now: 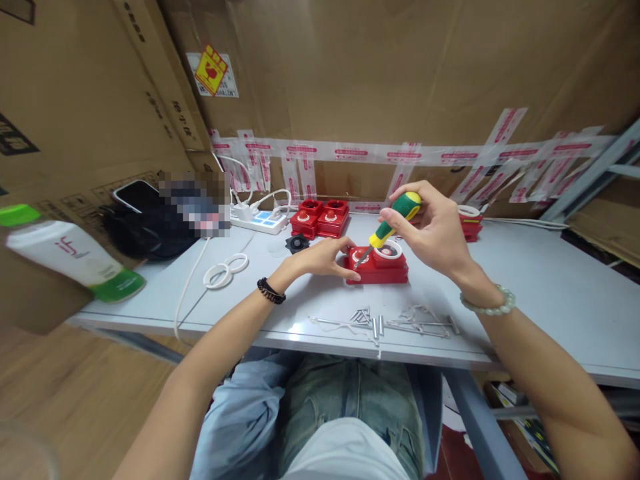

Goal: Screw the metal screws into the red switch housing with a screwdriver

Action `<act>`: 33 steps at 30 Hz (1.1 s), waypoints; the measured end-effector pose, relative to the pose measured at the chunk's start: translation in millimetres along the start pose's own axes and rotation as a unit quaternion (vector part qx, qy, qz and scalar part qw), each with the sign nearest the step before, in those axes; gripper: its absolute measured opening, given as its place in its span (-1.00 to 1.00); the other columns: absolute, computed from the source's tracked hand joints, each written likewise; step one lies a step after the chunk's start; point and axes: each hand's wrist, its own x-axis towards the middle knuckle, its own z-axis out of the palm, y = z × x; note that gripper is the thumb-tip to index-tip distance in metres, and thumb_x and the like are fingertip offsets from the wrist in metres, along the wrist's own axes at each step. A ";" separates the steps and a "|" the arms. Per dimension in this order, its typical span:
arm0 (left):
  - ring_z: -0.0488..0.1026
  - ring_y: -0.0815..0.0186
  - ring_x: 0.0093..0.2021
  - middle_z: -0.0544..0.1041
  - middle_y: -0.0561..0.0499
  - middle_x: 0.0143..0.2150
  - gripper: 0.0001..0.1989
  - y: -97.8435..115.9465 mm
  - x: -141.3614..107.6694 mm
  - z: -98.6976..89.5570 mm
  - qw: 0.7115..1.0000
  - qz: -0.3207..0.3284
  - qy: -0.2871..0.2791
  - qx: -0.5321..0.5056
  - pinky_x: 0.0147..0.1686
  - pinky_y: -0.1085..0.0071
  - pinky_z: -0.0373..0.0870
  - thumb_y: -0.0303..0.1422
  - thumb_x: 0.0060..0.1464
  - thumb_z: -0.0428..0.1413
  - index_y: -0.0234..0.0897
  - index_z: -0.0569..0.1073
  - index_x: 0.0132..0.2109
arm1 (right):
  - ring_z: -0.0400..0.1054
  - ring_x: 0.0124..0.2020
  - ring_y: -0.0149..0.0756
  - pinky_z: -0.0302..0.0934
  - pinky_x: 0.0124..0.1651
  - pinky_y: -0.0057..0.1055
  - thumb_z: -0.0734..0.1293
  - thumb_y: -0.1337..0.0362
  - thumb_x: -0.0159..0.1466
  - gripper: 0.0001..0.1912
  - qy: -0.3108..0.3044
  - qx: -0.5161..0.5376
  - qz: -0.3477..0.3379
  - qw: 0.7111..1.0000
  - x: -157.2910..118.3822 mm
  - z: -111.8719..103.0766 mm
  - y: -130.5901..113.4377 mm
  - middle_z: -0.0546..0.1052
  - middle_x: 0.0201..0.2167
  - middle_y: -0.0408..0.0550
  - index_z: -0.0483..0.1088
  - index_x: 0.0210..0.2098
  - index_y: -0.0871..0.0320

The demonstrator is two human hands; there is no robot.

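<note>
Fingers (398, 224) of the right hand (439, 233) are curled around the green-and-yellow handle of a screwdriver (395, 217), which slants down to the left. Its tip meets the top of a red unit (377, 274) near the front left corner, beside a round fitting. The left hand (323, 258) grips the left end of this unit, its thumb along the front and its other fingers around toward the back. The red unit lies flat on the worktop (545, 287), between the two hands, and a white ring (399, 250) sits on its right part.

Just in front of it, nearer the person, lie short metal pins (360, 316), some in a small pile, along with thin rods (417, 328) and pale, tangled strands (420, 312). Behind the left hand is a black knob (297, 244), and farther back two more red units (325, 220) stand side by side. Another red piece (471, 229) shows behind the right hand, with a white ring on top. Two loose rings (215, 287) overlap at the left, near a white cable (189, 290). A power strip (259, 221) with plugs in it lies at the back, and a white-and-green bottle (80, 257) leans at the far left. Taped cardboard (380, 73) rises behind everything.
</note>
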 end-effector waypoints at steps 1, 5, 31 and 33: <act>0.49 0.11 -0.04 0.54 -0.15 -0.02 -0.39 0.0 0.0 0.0 1.000 0.001 0.000 0.000 -0.09 0.26 0.38 -0.05 -0.12 0.33 -0.27 0.39 0.01 | 0.43 -0.38 -0.26 0.37 -0.39 -0.30 0.43 0.05 0.19 -0.71 0.000 0.000 0.000 1.000 0.1 0.4 0.0 0.46 -0.34 -0.08 0.37 -0.22 0.05; 0.49 0.12 -0.06 0.55 -0.13 -0.03 -0.40 -0.9 -0.2 0.6 1.000 0.006 0.001 -0.002 -0.10 0.25 0.37 -0.06 -0.12 0.33 -0.26 0.38 0.02 | 0.41 -0.39 -0.27 0.36 -0.40 -0.31 0.44 0.02 0.16 -0.68 -0.004 -0.002 0.002 1.000 0.5 2.3 -1.7 0.45 -0.36 -0.09 0.36 -0.22 0.05; 0.43 0.32 -0.20 0.46 0.01 -0.20 -0.58 28.5 2.1 3.0 0.913 0.183 0.351 -0.104 -0.14 0.34 0.39 -0.19 0.00 0.29 -0.21 0.29 -0.11 | 0.18 -0.59 -0.32 -0.03 -0.43 -0.36 0.27 0.01 0.28 -0.69 -0.008 -0.270 -0.022 0.963 17.2 31.1 -22.0 0.34 -0.61 -0.16 0.38 -0.17 0.10; 0.40 0.38 -0.31 0.45 0.07 -0.31 -0.67 30.4 2.1 5.3 0.906 0.178 0.365 -0.117 -0.23 0.38 0.38 -0.21 0.04 0.27 -0.22 0.29 -0.20 | 0.27 -0.48 -0.25 0.04 -0.39 -0.35 0.24 0.02 0.30 -0.68 -0.010 -0.267 -0.035 0.963 16.5 31.6 -20.8 0.42 -0.51 -0.10 0.38 -0.11 0.10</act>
